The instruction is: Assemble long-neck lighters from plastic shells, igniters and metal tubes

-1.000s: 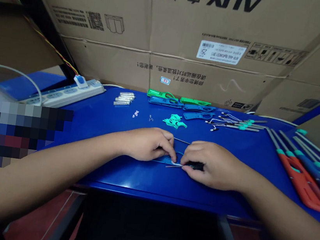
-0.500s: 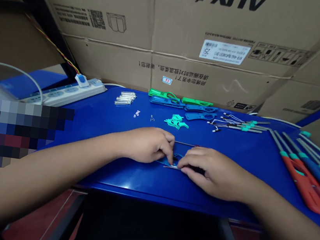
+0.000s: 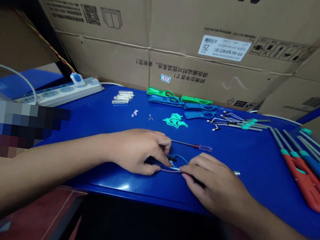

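My left hand (image 3: 138, 150) lies on the blue table (image 3: 97, 127) with its fingers pinched on the left end of a blue plastic lighter shell (image 3: 178, 160). My right hand (image 3: 213, 182) rests just right of it, fingers closed on the shell's other end and on thin wires (image 3: 171, 170) running along it. A metal tube tip (image 3: 236, 173) pokes out past my right hand. A small red-handled screwdriver (image 3: 194, 146) lies just behind both hands.
Behind lie green and blue shell halves (image 3: 180, 101), teal triggers (image 3: 174, 121), clear tubes (image 3: 123, 97), wired metal tubes (image 3: 240, 124). Finished red and blue long lighters (image 3: 306, 171) lie at the right. A white power strip (image 3: 60, 91) is left. Cardboard boxes (image 3: 188, 41) wall the back.
Both hands drew slightly nearer the table's front edge and apart, uncovering the screwdriver behind them and the metal tube tip at right.
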`<state>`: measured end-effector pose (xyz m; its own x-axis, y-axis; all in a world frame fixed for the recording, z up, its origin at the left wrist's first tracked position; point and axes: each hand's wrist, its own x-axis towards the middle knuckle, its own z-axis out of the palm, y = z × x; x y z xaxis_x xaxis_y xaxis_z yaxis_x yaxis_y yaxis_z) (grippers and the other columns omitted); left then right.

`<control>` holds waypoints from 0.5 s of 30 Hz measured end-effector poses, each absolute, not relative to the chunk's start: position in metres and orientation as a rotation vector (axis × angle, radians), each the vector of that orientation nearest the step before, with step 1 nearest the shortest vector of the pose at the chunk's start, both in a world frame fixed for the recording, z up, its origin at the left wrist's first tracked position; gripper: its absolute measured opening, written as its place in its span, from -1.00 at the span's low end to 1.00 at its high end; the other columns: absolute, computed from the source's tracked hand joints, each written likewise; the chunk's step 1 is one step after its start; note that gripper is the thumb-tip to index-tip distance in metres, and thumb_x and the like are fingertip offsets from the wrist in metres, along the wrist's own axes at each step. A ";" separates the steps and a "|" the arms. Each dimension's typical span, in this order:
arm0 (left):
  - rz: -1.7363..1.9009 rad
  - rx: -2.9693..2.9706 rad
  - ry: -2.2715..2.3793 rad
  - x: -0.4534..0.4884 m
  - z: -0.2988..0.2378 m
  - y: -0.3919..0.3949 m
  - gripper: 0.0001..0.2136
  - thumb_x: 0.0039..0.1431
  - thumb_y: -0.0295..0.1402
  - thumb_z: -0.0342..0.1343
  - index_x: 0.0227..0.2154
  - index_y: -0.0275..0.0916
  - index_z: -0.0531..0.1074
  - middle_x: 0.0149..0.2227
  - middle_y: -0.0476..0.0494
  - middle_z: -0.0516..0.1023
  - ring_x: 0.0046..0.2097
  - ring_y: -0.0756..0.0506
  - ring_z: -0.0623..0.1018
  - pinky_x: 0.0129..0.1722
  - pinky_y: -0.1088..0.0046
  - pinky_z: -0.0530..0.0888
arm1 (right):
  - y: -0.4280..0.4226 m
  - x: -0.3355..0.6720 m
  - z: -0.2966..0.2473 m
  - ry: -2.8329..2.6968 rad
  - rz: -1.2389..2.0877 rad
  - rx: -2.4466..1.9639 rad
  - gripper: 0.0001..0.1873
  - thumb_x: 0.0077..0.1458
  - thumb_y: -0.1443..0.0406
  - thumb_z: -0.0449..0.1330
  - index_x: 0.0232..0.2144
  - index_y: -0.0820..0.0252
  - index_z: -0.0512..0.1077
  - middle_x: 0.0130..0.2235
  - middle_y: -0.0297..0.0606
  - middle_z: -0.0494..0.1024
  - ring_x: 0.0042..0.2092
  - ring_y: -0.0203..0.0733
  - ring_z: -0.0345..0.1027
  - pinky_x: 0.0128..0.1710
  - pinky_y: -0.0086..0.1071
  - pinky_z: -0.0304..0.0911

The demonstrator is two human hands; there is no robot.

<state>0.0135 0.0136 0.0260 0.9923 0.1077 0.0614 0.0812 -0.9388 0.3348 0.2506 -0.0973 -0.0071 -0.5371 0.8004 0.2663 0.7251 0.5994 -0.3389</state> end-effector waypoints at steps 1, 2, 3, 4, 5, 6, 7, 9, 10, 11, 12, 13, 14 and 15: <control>0.124 2.788 0.151 0.013 0.024 0.014 -0.71 0.17 -0.36 0.21 -0.03 -0.11 0.56 -0.13 -0.15 0.51 -0.10 -0.11 0.51 -0.10 0.37 0.47 | -0.097 0.250 -0.006 -2.416 0.278 -1.220 -0.79 0.28 0.35 0.07 -0.20 0.16 0.53 -0.29 -0.24 0.54 -0.22 -0.17 0.37 -0.14 -0.24 0.27; 0.139 2.781 0.168 0.013 0.023 0.014 -0.73 0.18 -0.33 0.21 -0.04 -0.11 0.57 -0.14 -0.15 0.51 -0.11 -0.10 0.51 -0.11 0.38 0.47 | -0.096 0.250 -0.004 -2.385 0.301 -1.217 -0.80 0.27 0.35 0.09 -0.21 0.16 0.53 -0.29 -0.25 0.54 -0.22 -0.19 0.38 -0.13 -0.25 0.27; 0.155 2.776 0.188 0.014 0.021 0.013 -0.74 0.19 -0.28 0.22 -0.06 -0.11 0.58 -0.15 -0.14 0.51 -0.12 -0.10 0.51 -0.12 0.39 0.47 | -0.095 0.250 -0.003 -2.349 0.333 -1.222 -0.81 0.25 0.35 0.10 -0.21 0.16 0.53 -0.28 -0.25 0.55 -0.22 -0.20 0.39 -0.13 -0.27 0.28; 0.173 2.771 0.210 0.015 0.019 0.013 -0.75 0.20 -0.24 0.22 -0.08 -0.11 0.59 -0.16 -0.14 0.51 -0.13 -0.09 0.51 -0.14 0.40 0.46 | -0.094 0.250 -0.001 -2.315 0.370 -1.236 -0.82 0.24 0.36 0.11 -0.22 0.16 0.53 -0.27 -0.26 0.56 -0.22 -0.22 0.40 -0.13 -0.30 0.28; 0.195 2.768 0.227 0.016 0.018 0.013 -0.76 0.20 -0.20 0.22 -0.11 -0.11 0.60 -0.18 -0.13 0.51 -0.14 -0.09 0.51 -0.15 0.40 0.46 | -0.093 0.250 0.001 -2.284 0.405 -1.255 -0.83 0.23 0.36 0.13 -0.22 0.16 0.54 -0.27 -0.26 0.56 -0.23 -0.24 0.41 -0.15 -0.33 0.29; 0.217 2.768 0.238 0.016 0.016 0.012 -0.77 0.20 -0.18 0.23 -0.13 -0.11 0.61 -0.19 -0.13 0.51 -0.14 -0.09 0.51 -0.16 0.41 0.46 | -0.092 0.251 0.003 -2.260 0.437 -1.278 -0.83 0.23 0.36 0.13 -0.23 0.15 0.54 -0.26 -0.27 0.57 -0.23 -0.25 0.42 -0.18 -0.35 0.29; 0.236 2.773 0.242 0.017 0.015 0.012 -0.78 0.20 -0.18 0.23 -0.15 -0.11 0.62 -0.20 -0.13 0.51 -0.15 -0.09 0.51 -0.17 0.41 0.46 | -0.090 0.251 0.004 -2.244 0.465 -1.301 -0.84 0.22 0.35 0.14 -0.25 0.14 0.54 -0.26 -0.28 0.58 -0.23 -0.26 0.43 -0.20 -0.37 0.30; 0.260 2.791 0.236 0.018 0.014 0.011 -0.81 0.21 -0.21 0.22 -0.17 -0.10 0.63 -0.21 -0.13 0.51 -0.15 -0.08 0.51 -0.17 0.41 0.45 | -0.088 0.252 0.006 -2.227 0.504 -1.351 -0.86 0.21 0.34 0.15 -0.27 0.12 0.53 -0.28 -0.30 0.59 -0.26 -0.27 0.44 -0.24 -0.39 0.30; 0.264 2.801 0.231 0.018 0.013 0.011 -0.82 0.22 -0.22 0.22 -0.17 -0.09 0.63 -0.21 -0.13 0.51 -0.15 -0.08 0.50 -0.17 0.41 0.44 | -0.087 0.253 0.007 -2.223 0.517 -1.369 -0.87 0.21 0.33 0.16 -0.25 0.11 0.52 -0.29 -0.31 0.59 -0.28 -0.27 0.44 -0.25 -0.39 0.30; 0.266 2.809 0.228 0.018 0.013 0.011 -0.82 0.22 -0.24 0.21 -0.16 -0.08 0.63 -0.21 -0.13 0.51 -0.15 -0.08 0.50 -0.17 0.41 0.44 | -0.086 0.253 0.007 -2.216 0.530 -1.388 -0.88 0.20 0.32 0.16 -0.23 0.11 0.51 -0.31 -0.32 0.58 -0.31 -0.28 0.43 -0.27 -0.40 0.29; 0.266 2.813 0.227 0.018 0.012 0.012 -0.82 0.23 -0.24 0.21 -0.16 -0.08 0.63 -0.21 -0.13 0.51 -0.15 -0.08 0.50 -0.18 0.41 0.44 | -0.084 0.253 0.008 -2.205 0.540 -1.409 -0.88 0.20 0.33 0.16 -0.21 0.12 0.48 -0.33 -0.33 0.56 -0.34 -0.29 0.41 -0.31 -0.40 0.29; 0.268 2.817 0.223 0.018 0.012 0.012 -0.83 0.24 -0.24 0.20 -0.16 -0.07 0.63 -0.21 -0.13 0.51 -0.16 -0.08 0.50 -0.18 0.41 0.44 | -0.083 0.253 0.008 -2.201 0.544 -1.427 -0.89 0.19 0.33 0.17 -0.21 0.13 0.45 -0.36 -0.34 0.54 -0.37 -0.30 0.39 -0.34 -0.41 0.27; 0.273 2.820 0.218 0.017 0.012 0.012 -0.83 0.24 -0.24 0.20 -0.17 -0.07 0.63 -0.22 -0.13 0.51 -0.16 -0.07 0.50 -0.19 0.41 0.44 | -0.081 0.253 0.009 -2.208 0.535 -1.436 -0.90 0.18 0.35 0.17 -0.23 0.14 0.43 -0.38 -0.35 0.52 -0.38 -0.30 0.37 -0.37 -0.42 0.25; 0.278 2.822 0.214 0.017 0.011 0.012 -0.83 0.24 -0.24 0.20 -0.17 -0.07 0.63 -0.22 -0.13 0.51 -0.17 -0.07 0.50 -0.20 0.42 0.44 | -0.080 0.253 0.010 -2.235 0.520 -1.431 -0.92 0.17 0.36 0.16 -0.26 0.14 0.42 -0.38 -0.35 0.50 -0.38 -0.30 0.36 -0.38 -0.42 0.24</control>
